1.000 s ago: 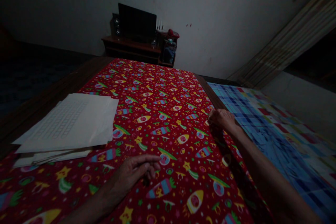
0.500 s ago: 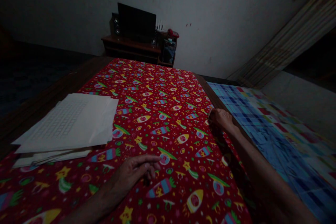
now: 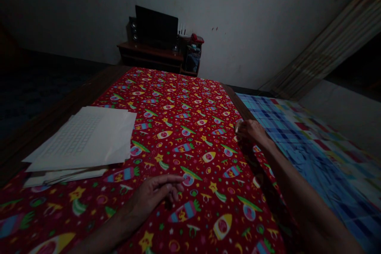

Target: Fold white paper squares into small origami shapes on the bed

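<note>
We find a red rocket-printed fabric cover spread beneath a loose stack of white paper sheets. The left hand rests over the cover, fingers relaxed, unladen. By the cover's right border, the right hand curls at a small pale item; we cannot confirm a grasp. Tugging the fabric could, we judge, shift the stack.

red cloth, rocket-printed, spread flat — small pale object, mostly hidden, near its right edge
</note>
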Demonstrator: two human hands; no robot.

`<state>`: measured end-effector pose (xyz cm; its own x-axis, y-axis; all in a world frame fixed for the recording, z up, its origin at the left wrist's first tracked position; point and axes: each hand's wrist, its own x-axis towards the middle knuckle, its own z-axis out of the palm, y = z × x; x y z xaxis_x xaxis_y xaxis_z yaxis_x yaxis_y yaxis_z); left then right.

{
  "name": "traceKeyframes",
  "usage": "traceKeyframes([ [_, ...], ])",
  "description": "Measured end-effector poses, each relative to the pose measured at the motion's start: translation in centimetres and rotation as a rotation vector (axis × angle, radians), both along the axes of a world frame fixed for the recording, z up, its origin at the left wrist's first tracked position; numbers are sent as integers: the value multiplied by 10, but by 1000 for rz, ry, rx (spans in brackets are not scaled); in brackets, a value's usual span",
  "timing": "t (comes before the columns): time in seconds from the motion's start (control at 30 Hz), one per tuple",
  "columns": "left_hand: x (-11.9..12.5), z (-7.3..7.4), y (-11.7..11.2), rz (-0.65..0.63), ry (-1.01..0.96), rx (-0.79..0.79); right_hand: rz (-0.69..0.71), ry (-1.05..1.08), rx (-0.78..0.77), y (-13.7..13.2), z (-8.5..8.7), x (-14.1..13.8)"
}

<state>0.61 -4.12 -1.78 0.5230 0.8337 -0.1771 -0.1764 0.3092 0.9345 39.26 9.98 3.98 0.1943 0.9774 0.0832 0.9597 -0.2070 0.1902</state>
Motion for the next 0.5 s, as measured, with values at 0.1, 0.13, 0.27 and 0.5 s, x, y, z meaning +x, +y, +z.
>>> traceKeyframes([
  [0.1,0,-1,0,4,-8,-12,22,4,71,-7,6,-4],
  [0.13,0,-2,0,4,-10,-12,21,-2,108,-12,9,-5],
  [0.27,-1,-6,0,-3,-23,20,35,9,326,-35,14,-3],
  [0.5,-2,-10,1,-11,-24,40,4,155,281,-32,10,19],
])
